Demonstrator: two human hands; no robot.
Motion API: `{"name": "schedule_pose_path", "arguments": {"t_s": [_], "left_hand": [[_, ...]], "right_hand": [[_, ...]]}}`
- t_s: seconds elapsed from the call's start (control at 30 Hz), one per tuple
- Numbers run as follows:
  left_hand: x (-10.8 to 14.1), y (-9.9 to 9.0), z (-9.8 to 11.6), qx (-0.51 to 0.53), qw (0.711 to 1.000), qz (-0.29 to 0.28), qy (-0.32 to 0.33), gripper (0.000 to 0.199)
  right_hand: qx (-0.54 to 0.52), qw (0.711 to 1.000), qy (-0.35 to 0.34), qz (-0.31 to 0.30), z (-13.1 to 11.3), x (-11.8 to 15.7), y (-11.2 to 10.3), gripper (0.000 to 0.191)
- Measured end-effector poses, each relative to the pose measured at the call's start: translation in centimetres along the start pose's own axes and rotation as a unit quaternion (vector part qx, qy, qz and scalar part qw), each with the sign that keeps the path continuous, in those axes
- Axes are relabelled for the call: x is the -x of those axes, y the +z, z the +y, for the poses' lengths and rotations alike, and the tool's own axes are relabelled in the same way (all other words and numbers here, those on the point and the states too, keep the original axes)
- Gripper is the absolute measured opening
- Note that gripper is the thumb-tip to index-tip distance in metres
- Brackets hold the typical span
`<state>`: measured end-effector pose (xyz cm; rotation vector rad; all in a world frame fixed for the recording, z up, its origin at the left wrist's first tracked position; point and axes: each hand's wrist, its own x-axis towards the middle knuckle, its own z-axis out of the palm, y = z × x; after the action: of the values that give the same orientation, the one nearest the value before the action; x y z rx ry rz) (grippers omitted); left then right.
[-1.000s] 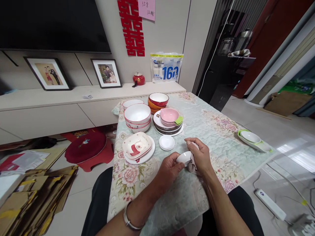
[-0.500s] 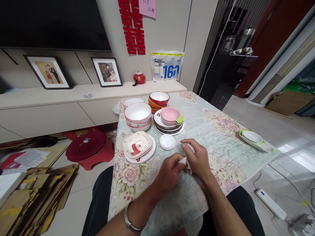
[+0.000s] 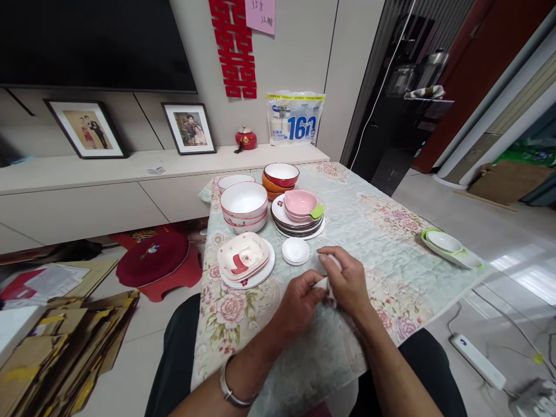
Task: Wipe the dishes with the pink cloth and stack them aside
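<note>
Both hands are close together over the near part of the table. My left hand (image 3: 302, 298) is closed, its thumb and fingers pinching a small white dish (image 3: 321, 283), of which only part shows. My right hand (image 3: 347, 281) is curled over the other side of it, with a pale crumpled cloth (image 3: 332, 297) under the fingers, largely hidden. Just left of my right hand sits a stack of small white saucers (image 3: 296, 250). A cream square bowl with a red pattern (image 3: 243, 256) rests on a white plate (image 3: 268, 272) further left.
Behind stand white bowls with red rims (image 3: 244, 202), red and orange bowls (image 3: 281, 176), and dark-edged plates (image 3: 299, 230) under pink bowls (image 3: 300, 202). A green-edged dish (image 3: 467, 259) lies at the table's right edge. A red stool (image 3: 152, 260) and flattened cardboard (image 3: 73, 341) are on the floor at left.
My right hand has shifted very slightly left against the white dish. My left hand keeps its grip, and the tableware stays where it was.
</note>
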<state>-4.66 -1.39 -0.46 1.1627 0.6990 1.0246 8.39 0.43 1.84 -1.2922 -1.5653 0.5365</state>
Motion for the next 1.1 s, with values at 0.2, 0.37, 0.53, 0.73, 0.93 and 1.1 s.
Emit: {"name": "schedule_pose_path", "arguments": {"t_s": [0.2,0.37,0.53,0.73,0.93,1.1], "left_hand": [[0.0,0.0,-0.1,0.124,0.991,0.009,-0.042,0.023],[0.1,-0.2,0.2,0.008,0.999,-0.018,-0.049,0.022],[0.2,-0.1,-0.2,-0.08,0.997,-0.006,0.01,0.012],[0.3,0.0,0.3,-0.077,0.997,-0.008,-0.001,0.009],[0.0,0.1,0.2,0.002,0.999,0.002,-0.036,0.013],[-0.1,0.1,-0.2,-0.031,0.999,0.005,0.007,0.006]], "right_hand": [[-0.258,0.939,0.225,-0.018,1.9,-1.0,-1.2,0.036],[-0.091,0.991,0.1,-0.016,1.5,-0.7,-1.5,0.024],[0.105,0.988,-0.1,-0.053,-0.1,0.2,-0.3,0.021],[-0.012,0.999,0.025,-0.033,0.8,-0.5,-0.7,0.02],[-0.079,0.988,0.132,-0.001,1.8,-0.6,-1.1,0.025],[0.075,0.994,-0.069,-0.031,-0.1,0.3,-0.1,0.023]]}}
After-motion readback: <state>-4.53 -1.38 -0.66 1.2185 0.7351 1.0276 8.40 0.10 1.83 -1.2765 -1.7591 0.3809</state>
